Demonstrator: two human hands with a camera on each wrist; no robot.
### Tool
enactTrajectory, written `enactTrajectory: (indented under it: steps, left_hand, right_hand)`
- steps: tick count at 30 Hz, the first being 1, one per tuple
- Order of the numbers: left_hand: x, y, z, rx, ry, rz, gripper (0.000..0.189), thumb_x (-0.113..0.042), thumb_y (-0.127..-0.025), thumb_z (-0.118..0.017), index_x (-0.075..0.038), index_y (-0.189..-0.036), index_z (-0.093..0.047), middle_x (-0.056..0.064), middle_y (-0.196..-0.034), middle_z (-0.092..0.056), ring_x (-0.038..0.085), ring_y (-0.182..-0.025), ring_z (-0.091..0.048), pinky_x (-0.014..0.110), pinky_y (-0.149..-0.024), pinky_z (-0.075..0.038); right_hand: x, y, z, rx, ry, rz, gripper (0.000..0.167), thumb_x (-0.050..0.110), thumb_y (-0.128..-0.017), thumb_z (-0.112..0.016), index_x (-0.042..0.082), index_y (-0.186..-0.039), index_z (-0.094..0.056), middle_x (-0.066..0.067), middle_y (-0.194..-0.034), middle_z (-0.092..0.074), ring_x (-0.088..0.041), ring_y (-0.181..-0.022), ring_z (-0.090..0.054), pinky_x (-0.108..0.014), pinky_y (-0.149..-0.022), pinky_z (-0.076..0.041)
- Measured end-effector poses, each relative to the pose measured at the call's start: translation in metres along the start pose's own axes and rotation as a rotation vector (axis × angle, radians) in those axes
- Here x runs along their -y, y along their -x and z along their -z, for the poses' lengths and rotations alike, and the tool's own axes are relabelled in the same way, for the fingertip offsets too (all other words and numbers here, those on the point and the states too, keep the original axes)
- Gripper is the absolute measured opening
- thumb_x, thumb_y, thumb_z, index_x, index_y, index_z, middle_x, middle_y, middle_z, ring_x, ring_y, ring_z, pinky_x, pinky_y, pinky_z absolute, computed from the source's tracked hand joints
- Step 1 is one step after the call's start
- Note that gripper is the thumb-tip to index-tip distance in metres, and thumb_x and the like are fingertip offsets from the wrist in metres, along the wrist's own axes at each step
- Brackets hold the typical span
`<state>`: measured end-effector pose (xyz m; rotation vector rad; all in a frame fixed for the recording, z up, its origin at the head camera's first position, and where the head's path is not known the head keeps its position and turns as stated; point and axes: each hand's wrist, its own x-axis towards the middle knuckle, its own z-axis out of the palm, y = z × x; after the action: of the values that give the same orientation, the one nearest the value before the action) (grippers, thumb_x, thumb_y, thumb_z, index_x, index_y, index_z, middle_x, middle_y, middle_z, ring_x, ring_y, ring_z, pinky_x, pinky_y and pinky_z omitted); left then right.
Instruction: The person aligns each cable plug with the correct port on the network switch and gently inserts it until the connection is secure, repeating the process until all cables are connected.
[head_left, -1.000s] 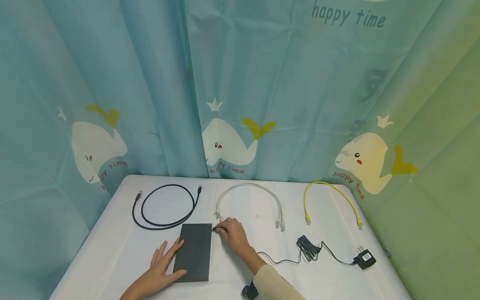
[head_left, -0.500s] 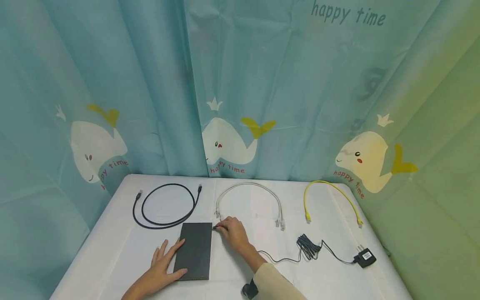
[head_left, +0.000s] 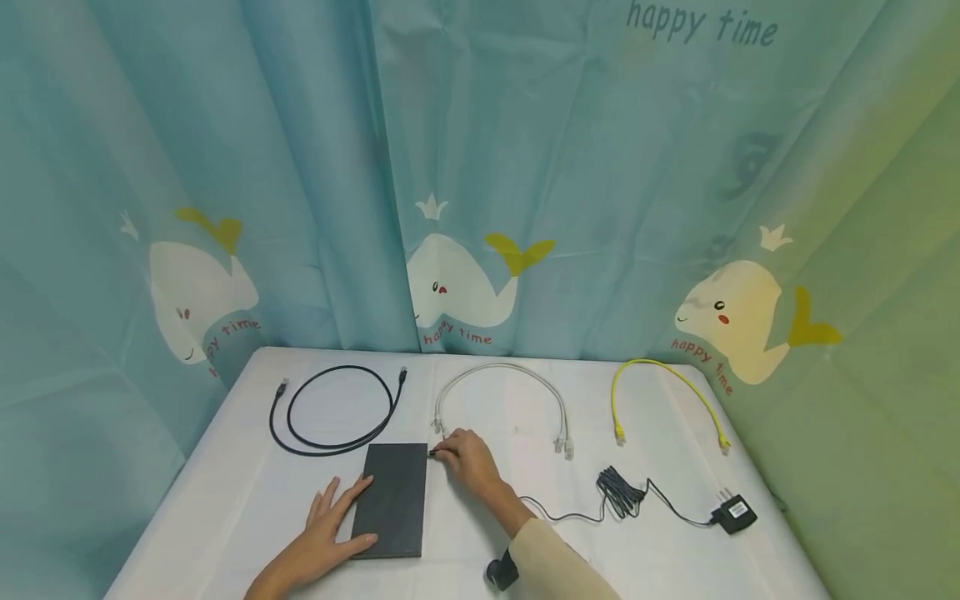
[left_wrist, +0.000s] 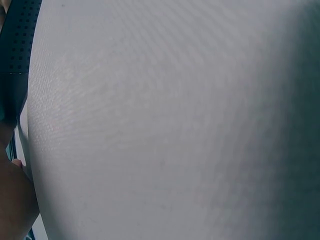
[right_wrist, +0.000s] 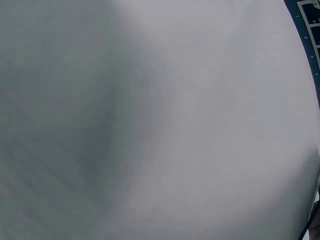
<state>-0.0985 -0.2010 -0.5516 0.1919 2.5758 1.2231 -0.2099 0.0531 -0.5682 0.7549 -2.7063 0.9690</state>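
Observation:
A flat black network switch [head_left: 392, 504] lies on the white table, left of centre. My left hand [head_left: 318, 537] rests along its left side, fingers spread, with the thumb near the front corner. At the switch's far right corner, my right hand [head_left: 471, 460] pinches the small black plug [head_left: 432, 453] of the power adapter cable. The plug is at the switch's right side; how deep it sits cannot be seen. The left wrist view catches the perforated side of the switch [left_wrist: 21, 42]; the right wrist view catches a row of ports [right_wrist: 312, 25].
A coiled black network cable [head_left: 392, 408] lies back left, a pale grey cable [head_left: 502, 366] back centre, and a yellow cable [head_left: 613, 396] back right. The power adapter [head_left: 734, 514] and its bundled cord [head_left: 621, 493] lie at the right. Curtains [head_left: 480, 167] enclose the table.
Both hands keep their places on the switch and plug. The whole head view has shifted slightly.

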Motion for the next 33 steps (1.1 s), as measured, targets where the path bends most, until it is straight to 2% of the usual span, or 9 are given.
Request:
enactTrajectory:
  steps: [5,11,15,21,29,33]
  left_hand:
    - [0.0002,0.0007,0.0021,-0.005,-0.004,-0.012,0.080,-0.042,-0.082,-0.069,-0.016,-0.148,-0.030,0.023,-0.150,-0.022,0.048,-0.137,0.008,0.065,-0.103,0.013]
    - [0.0009,-0.0020,0.0024,0.004,-0.012,-0.003,0.080,-0.043,-0.084,-0.067,-0.017,-0.148,-0.029,0.022,-0.151,-0.021,0.046,-0.137,0.008,0.063,-0.103,0.014]
    - [0.0020,-0.0039,0.0009,-0.006,-0.009,-0.027,0.079,-0.042,-0.083,-0.067,-0.013,-0.148,-0.031,0.023,-0.150,-0.024,0.046,-0.138,0.005,0.060,-0.105,0.015]
    - [0.0049,-0.0067,-0.0029,0.006,-0.003,-0.043,0.079,-0.041,-0.084,-0.068,-0.010,-0.147,-0.031,0.023,-0.150,-0.024,0.046,-0.138,0.002,0.059,-0.105,0.015]
    - [0.0048,-0.0069,-0.0030,0.014,-0.010,-0.042,0.079,-0.041,-0.085,-0.066,-0.009,-0.148,-0.030,0.024,-0.150,-0.024,0.046,-0.138,0.001,0.059,-0.104,0.016]
    - [0.0050,-0.0048,-0.0027,0.020,-0.023,-0.056,0.079,-0.042,-0.086,-0.065,-0.010,-0.148,-0.029,0.024,-0.149,-0.024,0.047,-0.138,0.001,0.060,-0.103,0.016]
  right_hand:
    - [-0.0005,-0.0044,-0.0003,-0.013,-0.006,0.042,0.009,0.015,-0.082,-0.072,0.009,-0.087,-0.076,0.005,-0.079,-0.063,-0.007,-0.073,-0.053,-0.021,-0.064,-0.045]
    - [-0.0016,-0.0067,0.0007,-0.007,-0.013,0.033,0.009,0.015,-0.083,-0.072,0.009,-0.086,-0.076,0.005,-0.079,-0.063,-0.007,-0.072,-0.053,-0.021,-0.063,-0.044]
    - [-0.0025,-0.0070,0.0020,-0.002,-0.015,0.048,0.008,0.014,-0.083,-0.072,0.008,-0.086,-0.076,0.004,-0.078,-0.063,-0.008,-0.072,-0.054,-0.022,-0.063,-0.045]
    - [-0.0041,-0.0049,0.0029,0.001,0.015,0.054,0.010,0.015,-0.082,-0.072,0.008,-0.086,-0.076,0.005,-0.077,-0.063,-0.009,-0.071,-0.055,-0.022,-0.063,-0.045]
    - [-0.0032,-0.0052,0.0009,-0.026,0.053,0.101,0.008,0.015,-0.081,-0.073,0.009,-0.084,-0.076,0.006,-0.076,-0.064,-0.009,-0.071,-0.055,-0.024,-0.063,-0.044]
    - [-0.0018,-0.0050,-0.0021,-0.009,0.079,0.085,0.009,0.017,-0.081,-0.073,0.010,-0.085,-0.076,0.007,-0.077,-0.063,-0.008,-0.072,-0.054,-0.024,-0.064,-0.041]
